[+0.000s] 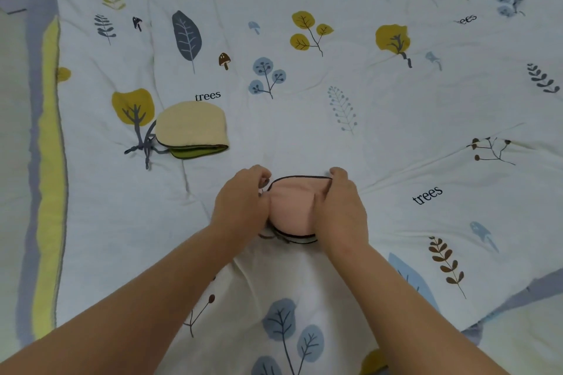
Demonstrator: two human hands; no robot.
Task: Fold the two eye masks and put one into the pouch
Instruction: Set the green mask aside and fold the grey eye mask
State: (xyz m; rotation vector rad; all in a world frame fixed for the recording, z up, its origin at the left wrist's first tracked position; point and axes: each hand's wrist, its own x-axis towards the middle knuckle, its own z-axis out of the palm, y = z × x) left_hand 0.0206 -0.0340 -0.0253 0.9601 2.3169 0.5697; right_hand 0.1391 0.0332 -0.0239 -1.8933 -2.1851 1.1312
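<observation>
A pink eye mask (291,205) with dark piping lies folded on the bedspread in the lower middle. My left hand (240,207) holds its left edge and my right hand (341,207) presses on its right side, thumb on the fabric. A beige eye mask (192,126) with a green underside lies folded to the left and farther away, its dark strap trailing off to the left. No pouch is visible.
The work surface is a white quilt (380,106) printed with leaves, trees and mushrooms. A yellow and grey border (50,161) runs down the left side, and the quilt's edge shows at the lower right.
</observation>
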